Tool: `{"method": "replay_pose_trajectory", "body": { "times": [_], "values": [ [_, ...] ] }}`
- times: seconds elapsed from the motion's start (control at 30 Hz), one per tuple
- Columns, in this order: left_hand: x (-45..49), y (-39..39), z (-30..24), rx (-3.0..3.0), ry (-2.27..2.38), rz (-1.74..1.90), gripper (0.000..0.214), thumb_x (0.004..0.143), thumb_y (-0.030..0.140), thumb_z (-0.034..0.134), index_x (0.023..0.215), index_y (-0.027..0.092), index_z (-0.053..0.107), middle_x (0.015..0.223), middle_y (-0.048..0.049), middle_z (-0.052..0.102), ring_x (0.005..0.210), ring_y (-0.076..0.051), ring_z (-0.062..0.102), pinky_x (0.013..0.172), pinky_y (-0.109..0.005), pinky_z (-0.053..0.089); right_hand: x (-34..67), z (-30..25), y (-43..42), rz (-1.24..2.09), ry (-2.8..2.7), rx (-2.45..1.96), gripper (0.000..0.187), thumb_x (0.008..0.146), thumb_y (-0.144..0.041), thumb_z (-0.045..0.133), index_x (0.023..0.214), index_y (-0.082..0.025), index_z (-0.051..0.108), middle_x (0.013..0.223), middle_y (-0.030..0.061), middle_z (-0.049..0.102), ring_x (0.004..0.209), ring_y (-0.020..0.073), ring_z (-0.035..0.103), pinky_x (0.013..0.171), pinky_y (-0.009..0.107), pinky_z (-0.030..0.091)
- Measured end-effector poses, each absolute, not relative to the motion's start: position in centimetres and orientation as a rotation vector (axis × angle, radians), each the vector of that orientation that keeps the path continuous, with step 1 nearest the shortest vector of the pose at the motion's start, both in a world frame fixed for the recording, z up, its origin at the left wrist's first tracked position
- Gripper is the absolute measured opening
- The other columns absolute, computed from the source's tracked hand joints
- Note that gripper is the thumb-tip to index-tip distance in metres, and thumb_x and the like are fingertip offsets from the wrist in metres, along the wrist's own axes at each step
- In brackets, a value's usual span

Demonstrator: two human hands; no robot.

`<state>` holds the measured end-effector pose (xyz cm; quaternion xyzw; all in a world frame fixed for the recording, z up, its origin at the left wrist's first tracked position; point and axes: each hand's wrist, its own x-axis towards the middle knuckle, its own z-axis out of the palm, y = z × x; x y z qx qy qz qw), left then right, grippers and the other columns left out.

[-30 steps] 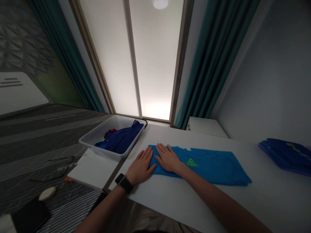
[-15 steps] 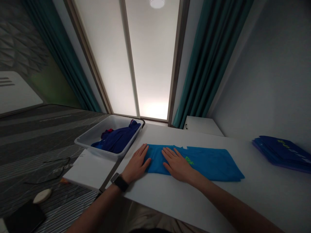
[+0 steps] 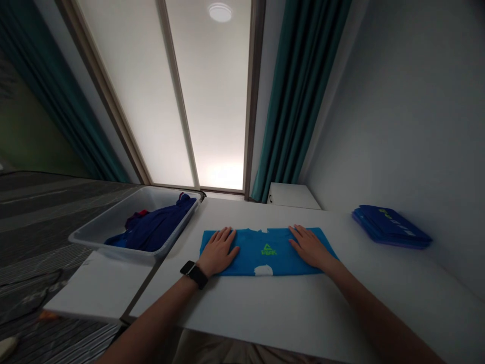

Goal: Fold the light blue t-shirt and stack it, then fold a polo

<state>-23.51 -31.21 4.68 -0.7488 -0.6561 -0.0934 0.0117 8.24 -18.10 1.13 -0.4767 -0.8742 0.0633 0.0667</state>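
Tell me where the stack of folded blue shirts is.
In the head view, the stack of folded blue shirts lies at the far right of the white table by the wall, right of the right hand.

**Hidden and cut-off items, head view**

We lose much of the blue T-shirt (image 3: 265, 261) under the left hand (image 3: 217, 251) and right hand (image 3: 308, 246), and cannot tell what the white patch (image 3: 263, 270) at its lower edge is. The left forearm (image 3: 151, 308) and right forearm (image 3: 379, 313) run off the bottom edge. The watch (image 3: 195, 274) shows no readable face. In the grey tub (image 3: 113, 222), the navy garment (image 3: 151, 230) lies bunched, its shape hidden, with a red piece (image 3: 135, 218) partly buried. Lettering on the blue stack (image 3: 390, 226) is too small to read. A pale object (image 3: 5, 348) is cut off at the lower-left corner.
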Motion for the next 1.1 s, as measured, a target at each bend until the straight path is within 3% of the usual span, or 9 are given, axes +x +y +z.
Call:
{"method": "replay_pose_trajectory", "body": {
  "times": [0.3, 0.53, 0.87, 1.1],
  "values": [
    [-25.3, -31.7, 4.3, -2.461, -1.950, -0.247, 0.060, 0.097, 0.055, 0.031, 0.147, 0.023, 0.036, 0.153, -0.0083, 0.037, 0.141, -0.026, 0.032, 0.116, -0.046, 0.024, 9.7, 0.3, -20.9, 0.195, -2.596, -1.491, 0.068, 0.095, -0.059, 0.019, 0.149, -0.021, 0.035, 0.150, 0.0110, 0.040, 0.139, 0.0276, 0.034, 0.115, 0.047, 0.023],
    [-25.8, -31.1, 5.4, -2.470, -1.955, -0.310, 0.056, 0.097, 0.052, 0.034, 0.144, 0.024, 0.040, 0.148, -0.0079, 0.044, 0.138, -0.026, 0.038, 0.114, -0.047, 0.028, 11.7, 0.9, -19.3, 0.338, -2.571, -1.337, 0.055, 0.098, -0.040, 0.020, 0.141, -0.019, 0.047, 0.143, 0.0103, 0.050, 0.133, 0.0232, 0.043, 0.115, 0.048, 0.022],
    [-13.8, -26.8, 6.8, -2.766, -1.567, -0.368, 0.051, 0.098, 0.041, 0.037, 0.145, 0.022, 0.036, 0.147, -0.0079, 0.044, 0.133, -0.024, 0.042, 0.111, -0.042, 0.032, 12.3, 0.0, -19.5, 0.211, -2.542, -1.384, 0.051, 0.098, -0.036, 0.025, 0.140, -0.019, 0.048, 0.147, 0.0098, 0.045, 0.137, 0.0211, 0.039, 0.116, 0.049, 0.020],
    [-8.1, -23.1, 5.9, -2.829, -1.362, -0.319, 0.031, 0.096, 0.026, 0.041, 0.123, 0.021, 0.056, 0.115, -0.0079, 0.061, 0.107, -0.023, 0.054, 0.096, -0.039, 0.042, 12.5, -0.5, -19.0, 0.289, -2.469, -1.352, 0.050, 0.099, -0.033, 0.022, 0.136, -0.018, 0.051, 0.143, 0.0104, 0.050, 0.135, 0.0203, 0.041, 0.116, 0.049, 0.022]
  ]
}}
